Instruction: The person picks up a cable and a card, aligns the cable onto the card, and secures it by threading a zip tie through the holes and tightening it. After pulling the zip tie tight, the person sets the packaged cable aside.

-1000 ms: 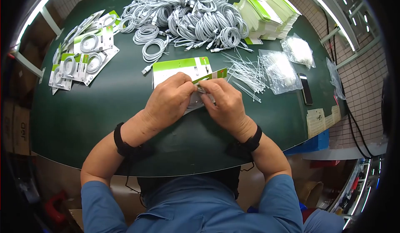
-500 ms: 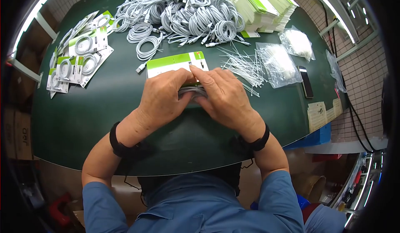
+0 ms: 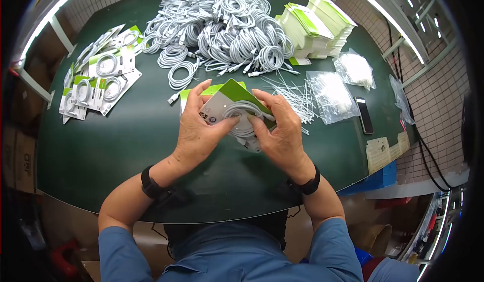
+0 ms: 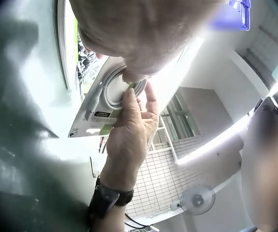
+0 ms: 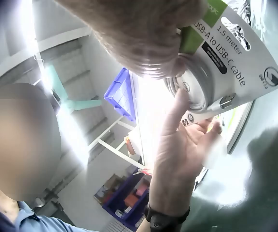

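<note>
Both hands hold a green-and-white packaging card [image 3: 214, 106], tilted above the table, with a coiled grey-white USB cable [image 3: 245, 104] against its face. My left hand [image 3: 194, 133] grips the card's left side, thumb over the coil and fingers behind. On the other side, my right hand [image 3: 283, 130] holds card and coil, its thumb pressing inside the ring. In the right wrist view the card [image 5: 255, 72] reads "1.5 meter USB-A to USB-C cable", and a metal plug lies beside the coil [image 5: 204, 84]. More green-and-white card [image 3: 214, 89] lies flat just behind the hands.
A big heap of coiled cables [image 3: 217, 30] covers the back of the table. Carded cables [image 3: 103, 75] lie at left. Card stacks [image 3: 307, 27], loose white cable ties [image 3: 295, 98], bags of ties [image 3: 330, 95] and a phone [image 3: 364, 115] are at right.
The hands have spread apart from close together over the card and coil. The card has turned so its face and the cable ring now show between the thumbs.
</note>
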A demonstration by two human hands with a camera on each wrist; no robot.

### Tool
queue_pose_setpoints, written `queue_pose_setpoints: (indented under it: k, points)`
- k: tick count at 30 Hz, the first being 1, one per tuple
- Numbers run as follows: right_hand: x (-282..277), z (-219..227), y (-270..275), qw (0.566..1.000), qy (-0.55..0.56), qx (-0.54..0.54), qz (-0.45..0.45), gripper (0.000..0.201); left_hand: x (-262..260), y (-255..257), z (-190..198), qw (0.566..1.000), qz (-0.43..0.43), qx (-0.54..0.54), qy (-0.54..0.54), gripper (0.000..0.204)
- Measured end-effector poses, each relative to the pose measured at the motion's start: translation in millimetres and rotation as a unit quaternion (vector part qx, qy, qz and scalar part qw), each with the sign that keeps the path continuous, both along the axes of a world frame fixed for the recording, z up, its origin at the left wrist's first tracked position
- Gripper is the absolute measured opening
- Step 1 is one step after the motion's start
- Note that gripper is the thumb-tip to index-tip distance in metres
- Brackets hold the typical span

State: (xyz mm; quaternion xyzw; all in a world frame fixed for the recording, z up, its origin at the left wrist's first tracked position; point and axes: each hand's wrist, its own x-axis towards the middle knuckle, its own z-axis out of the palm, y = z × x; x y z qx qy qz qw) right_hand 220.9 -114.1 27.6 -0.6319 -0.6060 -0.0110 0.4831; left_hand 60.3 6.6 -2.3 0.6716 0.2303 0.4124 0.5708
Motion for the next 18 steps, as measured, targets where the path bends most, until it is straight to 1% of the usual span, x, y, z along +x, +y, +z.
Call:
queue_pose_setpoints:
  k: [1, 4, 5, 8, 9, 12, 18]
  points:
    - [0.3, 0.1, 1.4, 1.000, -0.004, 0.000, 0.003, 0.052, 0.5, 2.3, -3.7, 1.000, 0.003, 0.000, -0.004, 0.089]
    - [-0.6, -1.1, 3.8, 0.999, 0.011, 0.033, 0.018, 0.052, 1.4, 7.0, -6.3, 0.995, 0.023, -0.098, -0.003, 0.076]
    - [-0.6, -3.3, 4.4, 0.999, 0.007, 0.033, 0.018, 0.052, 1.2, 6.9, -5.6, 0.995, 0.024, -0.098, -0.007, 0.076]
    - [2.4, -14.5, 5.7, 0.996, -0.061, 0.066, 0.005, 0.048, -0.1, 3.6, -1.9, 0.980, -0.052, -0.194, 0.020, 0.059]
    - [3.0, -18.1, 6.5, 0.996, -0.066, 0.064, 0.007, 0.048, 0.0, 3.3, -0.5, 0.979, -0.052, -0.196, 0.015, 0.059]
    - [1.7, -27.2, 9.2, 0.995, 0.048, 0.084, 0.010, 0.044, -2.1, 4.0, 2.1, 0.986, -0.062, -0.155, 0.007, 0.042]
    - [-1.9, -26.6, 8.8, 0.997, 0.011, 0.075, 0.013, 0.038, -4.5, 7.7, 5.2, 0.979, -0.100, -0.173, -0.048, 0.035]
